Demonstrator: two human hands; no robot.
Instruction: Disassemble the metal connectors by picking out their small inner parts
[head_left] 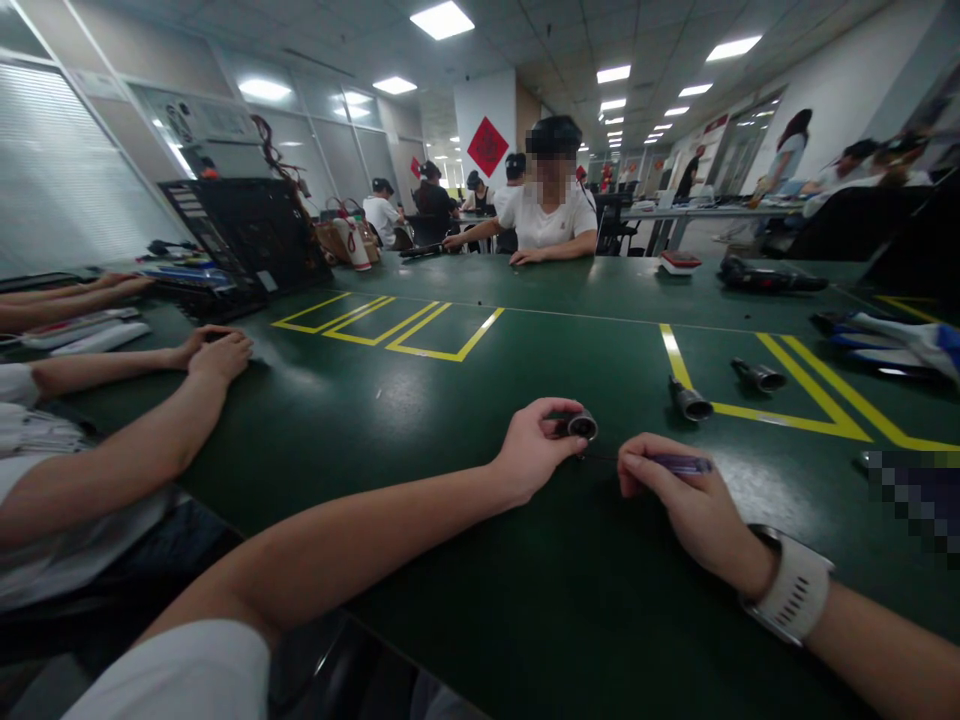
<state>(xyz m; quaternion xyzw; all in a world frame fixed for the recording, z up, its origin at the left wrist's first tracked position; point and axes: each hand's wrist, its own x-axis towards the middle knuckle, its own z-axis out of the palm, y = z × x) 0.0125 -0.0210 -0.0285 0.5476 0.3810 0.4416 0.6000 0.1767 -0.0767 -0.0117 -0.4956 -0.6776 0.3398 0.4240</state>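
Observation:
My left hand [541, 445] is closed around a small dark metal cylinder [582, 428], with the thumb and fingers at its sides. The part's round open end faces me. Just to the right, my right hand [679, 490] grips a screwdriver [682, 464] with a see-through purple handle. Its thin shaft seems to point left towards the metal cylinder; whether the tip touches it I cannot tell. Two similar metal parts, one nearer [691, 402] and one farther [759, 377], lie on the green table [420, 440] beyond my right hand.
Yellow tape [787, 416] marks boxes on the table. Blue-and-white gloves [896, 345] lie at the right, with a dark power tool [772, 275] behind. A co-worker's hands [217, 352] rest at the left; another person [551, 215] sits opposite. A black open-sided case [255, 235] stands back left.

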